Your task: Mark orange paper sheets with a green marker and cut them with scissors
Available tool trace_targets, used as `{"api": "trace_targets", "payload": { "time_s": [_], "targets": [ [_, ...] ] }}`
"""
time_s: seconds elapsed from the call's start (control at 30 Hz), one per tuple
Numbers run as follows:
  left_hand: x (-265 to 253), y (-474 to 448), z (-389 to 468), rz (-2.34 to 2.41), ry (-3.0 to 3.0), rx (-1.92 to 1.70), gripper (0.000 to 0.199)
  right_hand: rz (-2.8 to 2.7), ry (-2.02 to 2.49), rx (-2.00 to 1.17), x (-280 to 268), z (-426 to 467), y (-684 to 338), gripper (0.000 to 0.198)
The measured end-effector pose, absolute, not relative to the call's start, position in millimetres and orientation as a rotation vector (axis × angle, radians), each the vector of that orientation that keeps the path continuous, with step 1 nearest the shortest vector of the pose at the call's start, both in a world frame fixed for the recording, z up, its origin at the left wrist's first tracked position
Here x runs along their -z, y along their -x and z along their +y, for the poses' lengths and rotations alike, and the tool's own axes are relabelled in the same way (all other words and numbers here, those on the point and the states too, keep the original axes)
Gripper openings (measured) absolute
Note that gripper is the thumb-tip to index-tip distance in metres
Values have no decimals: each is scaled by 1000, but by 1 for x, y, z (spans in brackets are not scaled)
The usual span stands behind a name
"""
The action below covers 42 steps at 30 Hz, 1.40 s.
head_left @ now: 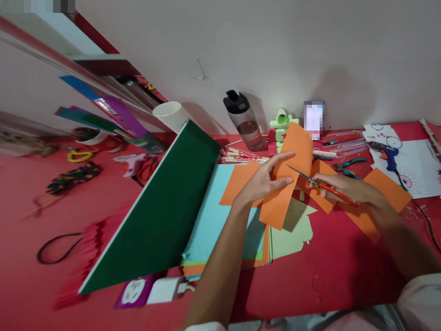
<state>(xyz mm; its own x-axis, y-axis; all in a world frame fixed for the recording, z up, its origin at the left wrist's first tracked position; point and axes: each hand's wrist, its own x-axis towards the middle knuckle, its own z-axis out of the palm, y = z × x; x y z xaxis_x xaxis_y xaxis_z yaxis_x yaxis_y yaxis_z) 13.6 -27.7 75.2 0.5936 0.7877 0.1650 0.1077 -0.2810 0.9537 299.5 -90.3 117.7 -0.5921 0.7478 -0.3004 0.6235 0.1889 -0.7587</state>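
My left hand (263, 181) grips a strip of orange paper (299, 143), its thumb on the near face and its fingers bent toward the upper part. In my right hand (339, 186) is a pair of scissors with red-orange handles (336, 191); the blades point left and lie against the orange paper's right side. Whether the blades are parted is hard to see. More orange paper pieces (387, 189) lie under and around my right hand. Below the held strip, a torn pale green sheet (291, 241) rests on the red table.
A pad of coloured paper (220, 216) with a raised dark green cover (161, 216) stands left of my hands. Behind are a water bottle (244, 124), pale green paper rolls (282, 122) and a lit phone (313, 120). A blue glue gun (391, 158) with a cord lies right.
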Motion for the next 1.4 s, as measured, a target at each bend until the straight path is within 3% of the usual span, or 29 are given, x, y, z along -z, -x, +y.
{"api": "trace_targets", "payload": {
  "time_s": [0.6, 1.4],
  "targets": [
    [-80, -14, -31, 699, -1855, -706, 71, -2218, 1603, -1428, -145, -104, -291, 39],
    [-81, -18, -34, 689, -1816, -693, 70, -2200, 1543, -1426, -130, -98, -295, 52]
  ]
}}
